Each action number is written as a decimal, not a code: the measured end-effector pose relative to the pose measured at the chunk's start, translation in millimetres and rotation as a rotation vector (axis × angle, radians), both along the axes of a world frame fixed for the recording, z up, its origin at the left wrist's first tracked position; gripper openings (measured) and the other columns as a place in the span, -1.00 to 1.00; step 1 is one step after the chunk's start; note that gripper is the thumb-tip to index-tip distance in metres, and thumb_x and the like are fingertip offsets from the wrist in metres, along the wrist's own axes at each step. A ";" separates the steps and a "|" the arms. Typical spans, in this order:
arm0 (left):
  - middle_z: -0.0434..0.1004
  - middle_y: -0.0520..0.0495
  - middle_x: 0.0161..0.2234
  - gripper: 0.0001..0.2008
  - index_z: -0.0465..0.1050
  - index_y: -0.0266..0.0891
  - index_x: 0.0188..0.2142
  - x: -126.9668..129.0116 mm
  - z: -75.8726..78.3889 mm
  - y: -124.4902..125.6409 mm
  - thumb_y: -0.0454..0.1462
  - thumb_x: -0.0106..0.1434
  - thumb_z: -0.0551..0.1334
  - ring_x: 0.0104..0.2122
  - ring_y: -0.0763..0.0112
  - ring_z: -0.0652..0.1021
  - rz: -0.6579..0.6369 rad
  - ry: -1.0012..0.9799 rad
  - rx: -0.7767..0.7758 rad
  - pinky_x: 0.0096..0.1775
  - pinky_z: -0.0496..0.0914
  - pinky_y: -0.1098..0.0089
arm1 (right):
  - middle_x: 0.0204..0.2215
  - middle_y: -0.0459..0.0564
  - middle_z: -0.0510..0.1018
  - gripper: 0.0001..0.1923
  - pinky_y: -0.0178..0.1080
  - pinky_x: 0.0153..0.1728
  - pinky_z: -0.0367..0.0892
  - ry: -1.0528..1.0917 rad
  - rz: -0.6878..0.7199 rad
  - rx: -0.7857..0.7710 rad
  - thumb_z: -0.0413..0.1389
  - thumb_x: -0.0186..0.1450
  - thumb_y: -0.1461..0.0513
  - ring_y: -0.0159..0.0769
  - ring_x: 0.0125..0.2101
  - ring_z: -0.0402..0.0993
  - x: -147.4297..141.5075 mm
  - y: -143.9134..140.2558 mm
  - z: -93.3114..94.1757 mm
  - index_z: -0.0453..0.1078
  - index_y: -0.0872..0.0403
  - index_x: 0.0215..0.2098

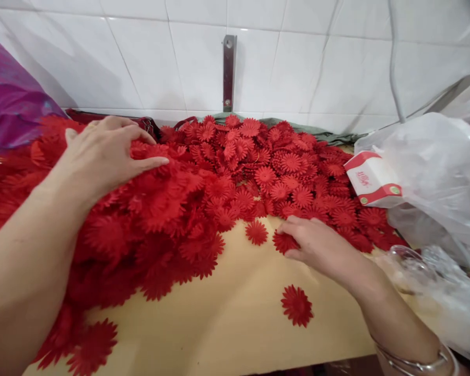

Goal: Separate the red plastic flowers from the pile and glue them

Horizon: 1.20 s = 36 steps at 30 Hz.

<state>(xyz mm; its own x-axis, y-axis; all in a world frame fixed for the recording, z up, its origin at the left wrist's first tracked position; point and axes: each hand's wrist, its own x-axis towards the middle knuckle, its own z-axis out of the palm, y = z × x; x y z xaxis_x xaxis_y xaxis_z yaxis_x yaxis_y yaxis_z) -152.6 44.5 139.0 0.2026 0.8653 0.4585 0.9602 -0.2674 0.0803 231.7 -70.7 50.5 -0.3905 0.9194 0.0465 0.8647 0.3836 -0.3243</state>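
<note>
A large loose heap of red artificial flower pieces (pixel 156 209), flat and many-petalled, spreads over the left of the table. My left hand (pixel 102 146) rests on top of this heap, thumb stretched out and apart from the bent fingers, with nothing visible gripped. Toward the right, my right hand (pixel 313 240) has its fingers closed on a red flower piece (pixel 284 242) at the front edge of a second pile (pixel 297 172). Two single flowers lie on the bare tabletop nearby: one flower (pixel 256 232) left of that hand, another flower (pixel 296 306) below it.
Clear plastic bags (pixel 434 162) and a white-and-red box (pixel 374 180) stand at the right. Crumpled clear plastic (pixel 426 271) lies nearer. A purple bag (pixel 11 94) is at the far left. Behind the piles rises a white tiled wall (pixel 196 62) with a metal bracket (pixel 229 73).
</note>
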 end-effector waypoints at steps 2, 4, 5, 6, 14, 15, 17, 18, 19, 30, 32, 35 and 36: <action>0.42 -0.10 0.24 -0.61 0.57 -0.01 -0.12 5.0 14.5 -7.0 0.10 0.17 0.37 0.23 -0.37 0.36 0.004 -0.007 0.009 0.22 -0.03 -0.47 | -0.31 -0.05 0.60 -0.82 -0.22 -0.30 0.25 -0.061 -0.019 0.007 0.25 0.19 0.38 -0.23 -0.33 0.53 2.2 -4.4 -12.7 0.51 -0.03 -0.32; 0.36 -0.18 0.27 -0.62 0.54 -0.14 -0.04 20.1 23.3 -24.6 0.01 0.28 0.30 0.23 -0.36 0.37 -0.024 0.029 0.062 0.23 0.01 -0.45 | -0.35 -0.04 0.59 -0.82 -0.20 -0.29 0.25 -0.085 -0.030 -0.002 0.16 0.25 0.40 -0.23 -0.35 0.53 6.0 -5.5 -19.6 0.50 -0.02 -0.36; 0.39 -0.17 0.24 -0.64 0.52 -0.20 0.02 31.2 23.0 -37.2 -0.05 0.36 0.24 0.21 -0.23 0.40 -0.065 0.044 0.092 0.28 0.04 -0.33 | -0.37 -0.05 0.59 -0.81 -0.20 -0.30 0.24 -0.085 -0.036 0.000 0.13 0.26 0.40 -0.22 -0.35 0.53 7.9 -5.4 -20.0 0.50 -0.01 -0.36; 0.45 -0.17 0.15 -0.67 0.53 -0.21 -0.01 44.4 18.6 -52.2 -0.08 0.36 0.23 0.14 -0.12 0.46 -0.145 0.047 0.115 0.26 0.15 -0.19 | -0.37 -0.05 0.60 -0.81 -0.20 -0.30 0.25 -0.078 -0.047 0.012 0.12 0.27 0.39 -0.22 -0.36 0.52 9.2 -5.0 -18.2 0.49 -0.01 -0.35; 0.61 0.04 0.08 -0.70 0.64 0.02 -0.09 173.5 -116.2 -184.3 -0.18 0.46 0.09 0.03 0.27 0.57 -1.267 0.254 -0.033 0.06 0.47 0.18 | -0.16 0.00 0.66 -0.85 -0.13 -0.14 0.41 0.304 -0.034 0.182 0.11 0.39 0.25 -0.18 -0.20 0.57 -59.4 19.0 36.0 0.51 -0.02 -0.13; 0.47 0.16 0.25 -0.65 0.58 0.14 0.06 184.1 -128.6 -190.0 -0.22 0.47 0.07 0.21 0.28 0.47 -1.332 0.301 0.021 0.15 0.42 0.11 | -0.03 0.00 0.64 -0.77 -0.14 -0.09 0.44 0.447 0.029 0.141 0.16 0.38 0.21 -0.20 -0.12 0.58 -74.1 23.7 43.2 0.49 -0.04 0.00; 0.37 0.23 0.32 -0.59 0.50 0.24 0.15 196.5 -143.9 -189.5 -0.21 0.48 0.01 0.31 0.30 0.37 -1.313 0.333 0.064 0.19 0.37 0.04 | 0.13 -0.02 0.56 -0.64 -0.18 -0.06 0.49 0.673 0.124 0.118 0.16 0.37 0.23 -0.26 -0.08 0.59 -95.1 31.6 55.3 0.42 -0.06 0.14; 0.37 0.18 0.32 -0.58 0.49 0.20 0.17 198.3 -147.9 -184.2 -0.18 0.50 -0.02 0.31 0.28 0.38 -1.294 0.316 0.060 0.19 0.37 0.03 | 0.17 -0.02 0.52 -0.63 -0.19 -0.04 0.49 0.715 0.143 0.143 0.15 0.38 0.24 -0.28 -0.07 0.59 -99.2 34.4 59.6 0.42 -0.06 0.14; 0.39 0.11 0.32 -0.57 0.48 0.13 0.20 197.5 -150.5 -176.6 -0.18 0.50 -0.04 0.29 0.25 0.41 -1.287 0.289 0.053 0.19 0.37 0.05 | 0.18 -0.02 0.51 -0.65 -0.19 -0.02 0.49 0.717 0.138 0.183 0.14 0.38 0.25 -0.29 -0.07 0.59 -98.5 36.2 62.4 0.43 -0.06 0.13; 0.50 -0.33 0.20 -0.65 0.53 -0.42 0.07 129.6 -141.9 -78.8 -0.43 0.43 0.05 0.23 0.03 0.47 -0.774 0.362 0.104 0.33 0.21 -0.03 | -0.19 0.13 0.60 -0.78 -0.09 -0.31 0.33 -0.511 -0.396 0.203 0.19 0.35 0.16 -0.03 -0.31 0.60 12.0 -22.4 -17.5 0.50 0.08 -0.08; 0.47 -0.35 0.23 -0.66 0.55 -0.41 0.04 120.3 -142.8 -63.0 -0.43 0.41 0.07 0.26 -0.03 0.43 -0.625 0.386 0.120 0.33 0.19 -0.10 | -0.15 0.16 0.60 -0.76 -0.11 -0.32 0.31 -0.580 -0.441 0.193 0.14 0.38 0.17 -0.04 -0.31 0.61 11.1 -33.3 -31.5 0.47 0.10 -0.04; 0.54 -0.30 0.15 -0.71 0.60 -0.34 -0.09 110.5 -152.2 -40.4 -0.43 0.37 0.09 0.23 -0.02 0.46 -0.486 0.328 0.113 0.35 0.13 -0.15 | -0.14 0.17 0.60 -0.77 -0.10 -0.29 0.32 -0.545 -0.450 0.208 0.08 0.40 0.20 -0.03 -0.28 0.63 0.7 -40.0 -38.3 0.45 0.12 -0.04; 0.56 -0.29 0.12 -0.73 0.60 -0.32 -0.13 108.3 -156.0 -33.5 -0.41 0.36 0.11 0.22 -0.01 0.47 -0.448 0.277 0.114 0.35 0.13 -0.14 | -0.14 0.17 0.61 -0.78 -0.09 -0.28 0.32 -0.530 -0.438 0.219 0.07 0.40 0.21 -0.03 -0.28 0.63 -3.8 -40.6 -37.7 0.45 0.12 -0.05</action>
<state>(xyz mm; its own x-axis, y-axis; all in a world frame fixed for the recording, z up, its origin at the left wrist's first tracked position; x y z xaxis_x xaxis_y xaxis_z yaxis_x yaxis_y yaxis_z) -44.3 11.0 -17.0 0.6673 0.6142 0.4214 0.7312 -0.6479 -0.2136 228.0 -111.3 12.9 -0.0093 0.9881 0.1538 0.9737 -0.0260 0.2263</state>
